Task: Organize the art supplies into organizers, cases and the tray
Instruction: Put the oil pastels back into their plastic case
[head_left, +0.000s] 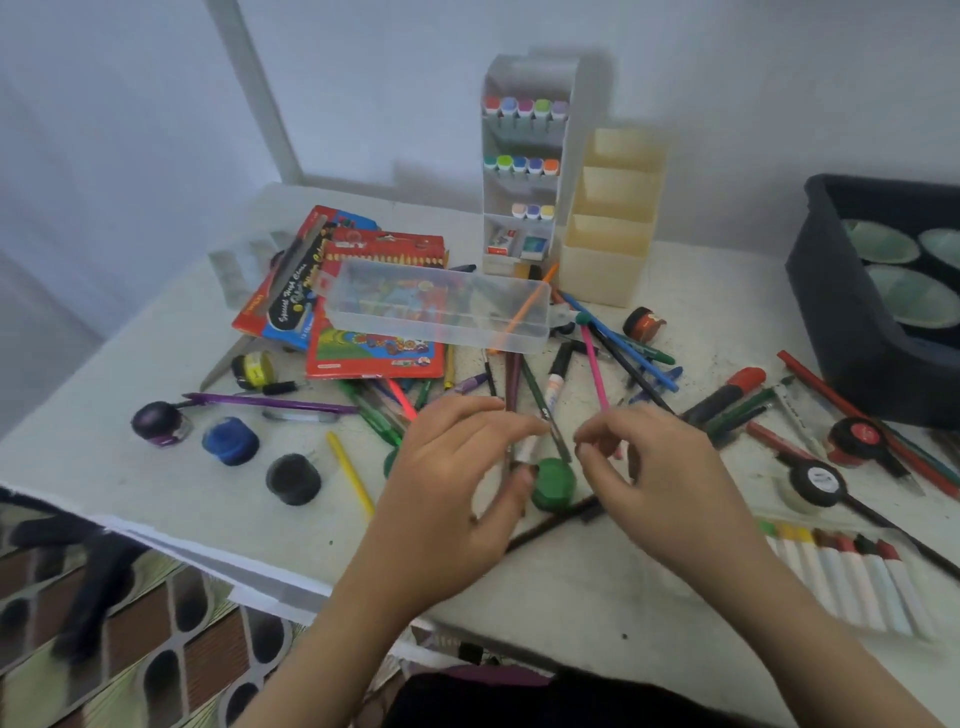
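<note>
My left hand (457, 488) grips a small bundle of paintbrushes and pens (527, 449) between thumb and fingers, just above a green paint jar (553, 483). Close beside it, my right hand (654, 473) has its fingers curled round the lower end of a pink pencil (595, 371). More pens, pencils and brushes lie scattered on the white table (130, 483). A clear plastic case (441, 306) lies open on top of crayon boxes (374, 358). At the back stand a white organizer (524, 156) holding markers and a cream organizer (608, 234).
A dark tray (841, 312) holding bowls sits at the right edge. Purple (158, 423), blue (231, 441) and black (293, 478) paint jars stand at the left, other jars at the right. A row of white markers (852, 582) lies at the front right.
</note>
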